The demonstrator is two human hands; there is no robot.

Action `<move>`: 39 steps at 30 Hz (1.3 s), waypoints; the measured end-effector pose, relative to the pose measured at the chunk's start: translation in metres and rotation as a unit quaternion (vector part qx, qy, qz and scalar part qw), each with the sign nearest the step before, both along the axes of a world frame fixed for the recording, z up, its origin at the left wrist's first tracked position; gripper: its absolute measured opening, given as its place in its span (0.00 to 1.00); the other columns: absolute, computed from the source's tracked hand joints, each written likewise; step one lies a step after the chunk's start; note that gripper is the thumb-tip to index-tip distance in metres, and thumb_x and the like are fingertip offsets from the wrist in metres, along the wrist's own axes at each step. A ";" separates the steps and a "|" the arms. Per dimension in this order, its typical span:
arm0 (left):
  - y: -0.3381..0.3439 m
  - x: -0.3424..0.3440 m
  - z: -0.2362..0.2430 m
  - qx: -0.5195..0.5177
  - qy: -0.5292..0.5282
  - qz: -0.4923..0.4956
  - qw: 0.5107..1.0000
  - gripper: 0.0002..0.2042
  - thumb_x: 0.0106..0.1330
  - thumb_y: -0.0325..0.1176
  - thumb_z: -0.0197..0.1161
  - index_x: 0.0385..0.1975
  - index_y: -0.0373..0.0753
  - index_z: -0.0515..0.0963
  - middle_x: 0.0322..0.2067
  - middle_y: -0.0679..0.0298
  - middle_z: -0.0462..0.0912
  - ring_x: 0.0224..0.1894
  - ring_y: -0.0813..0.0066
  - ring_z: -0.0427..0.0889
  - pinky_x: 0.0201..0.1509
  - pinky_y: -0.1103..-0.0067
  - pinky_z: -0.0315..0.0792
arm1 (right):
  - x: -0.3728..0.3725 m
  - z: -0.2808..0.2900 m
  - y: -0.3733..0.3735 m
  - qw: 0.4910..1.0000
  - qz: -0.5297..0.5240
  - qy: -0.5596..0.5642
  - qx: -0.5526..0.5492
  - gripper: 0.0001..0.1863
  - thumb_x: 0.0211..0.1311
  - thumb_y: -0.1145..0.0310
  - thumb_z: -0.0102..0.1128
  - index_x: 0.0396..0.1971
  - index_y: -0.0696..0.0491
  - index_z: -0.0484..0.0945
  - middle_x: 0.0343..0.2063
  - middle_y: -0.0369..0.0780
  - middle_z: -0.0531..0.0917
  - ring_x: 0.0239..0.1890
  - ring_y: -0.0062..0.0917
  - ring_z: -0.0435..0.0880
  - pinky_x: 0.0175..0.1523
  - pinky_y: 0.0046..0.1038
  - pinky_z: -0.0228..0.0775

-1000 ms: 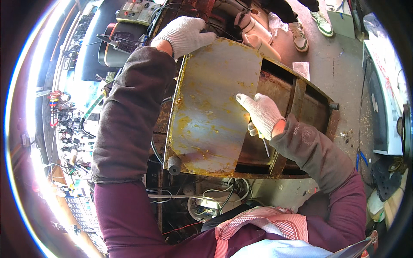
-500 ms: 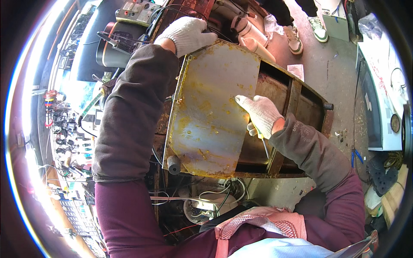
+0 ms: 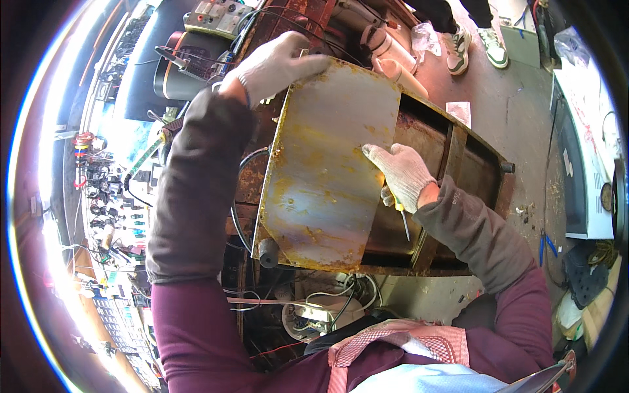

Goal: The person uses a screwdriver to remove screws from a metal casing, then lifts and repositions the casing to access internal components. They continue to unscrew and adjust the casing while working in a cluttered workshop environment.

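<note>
A metal frame [image 3: 478,164] with rusty rims and cross bars lies tilted across the middle; a flat plate [image 3: 321,177], streaked yellow-brown, covers its left part. My left hand [image 3: 278,65], in a white knit glove, has its fingers bent round the upper-left corner, thumb along the top edge. My right hand [image 3: 400,173], also gloved, is closed on a yellow-handled screwdriver [image 3: 405,221], thumb against the plate near its right edge, shaft pointing down over the open section. A round dark foot [image 3: 267,252] sticks out at the lower-left corner.
A bench [image 3: 111,223] crowded with cables, tools and small parts runs along the left, electronic devices [image 3: 213,18] at its top. Pale cylinders [image 3: 386,52] lie behind the frame. Another person's shoes [image 3: 458,56] stand upper right. A white cabinet [image 3: 576,150] and blue pliers [image 3: 549,245] are at the right.
My left wrist and forearm have dropped slightly down and left since half a second ago, the fingers staying at the corner. My right hand keeps its hold and place on the plate.
</note>
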State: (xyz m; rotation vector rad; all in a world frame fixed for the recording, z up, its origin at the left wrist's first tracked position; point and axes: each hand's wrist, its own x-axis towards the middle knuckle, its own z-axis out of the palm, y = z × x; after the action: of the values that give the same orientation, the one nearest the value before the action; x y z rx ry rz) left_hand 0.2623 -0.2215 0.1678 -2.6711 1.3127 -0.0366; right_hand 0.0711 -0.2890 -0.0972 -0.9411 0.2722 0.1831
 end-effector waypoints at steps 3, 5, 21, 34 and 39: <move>0.025 -0.054 0.006 0.089 -0.033 0.184 0.978 0.41 0.70 0.56 0.76 0.69 0.23 0.78 0.56 0.40 0.91 0.58 0.55 0.91 0.65 0.67 0.82 | 0.000 -0.002 -0.004 1.000 -0.009 -0.016 -0.015 0.30 0.78 0.43 0.71 0.40 0.60 0.77 0.22 0.40 0.78 0.17 0.29 0.82 0.21 0.35 0.76; 0.052 -0.066 0.004 0.121 0.057 0.237 0.962 0.37 0.74 0.50 0.75 0.71 0.23 0.77 0.54 0.47 0.93 0.54 0.64 0.91 0.62 0.70 0.82 | -0.001 0.000 -0.006 0.997 0.004 -0.034 -0.063 0.32 0.80 0.41 0.68 0.42 0.61 0.78 0.23 0.42 0.80 0.18 0.31 0.84 0.22 0.36 0.77; 0.083 -0.061 -0.006 0.046 0.087 0.195 0.976 0.25 0.76 0.49 0.76 0.54 0.29 0.90 0.42 0.61 0.93 0.44 0.74 0.89 0.54 0.73 0.83 | -0.047 0.024 0.016 0.981 0.158 0.002 -0.115 0.22 0.72 0.58 0.81 0.48 0.61 0.81 0.24 0.38 0.81 0.16 0.23 0.77 0.21 0.32 0.69; 0.130 -0.272 0.019 -0.165 -0.010 0.325 0.931 0.37 0.58 0.45 0.86 0.66 0.33 0.83 0.52 0.52 0.89 0.51 0.60 0.89 0.60 0.63 0.83 | -0.049 0.006 0.037 0.992 0.084 -0.009 -0.099 0.26 0.72 0.54 0.80 0.35 0.55 0.71 0.24 0.37 0.76 0.17 0.24 0.73 0.21 0.33 0.69; 0.184 -0.306 -0.085 -0.154 -0.270 0.257 0.915 0.50 0.56 0.41 0.89 0.78 0.30 0.70 0.72 0.41 0.75 0.76 0.44 0.73 0.81 0.56 0.69 | -0.054 0.011 0.035 0.988 0.089 -0.030 -0.121 0.26 0.72 0.52 0.79 0.37 0.58 0.73 0.24 0.39 0.77 0.18 0.24 0.76 0.23 0.33 0.73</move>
State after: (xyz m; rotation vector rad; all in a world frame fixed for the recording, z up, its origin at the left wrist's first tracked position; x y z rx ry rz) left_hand -0.0439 -0.0373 0.0823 -2.8474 0.4480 -0.9056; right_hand 0.0176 -0.2538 -0.0858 -1.2100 0.1568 0.2907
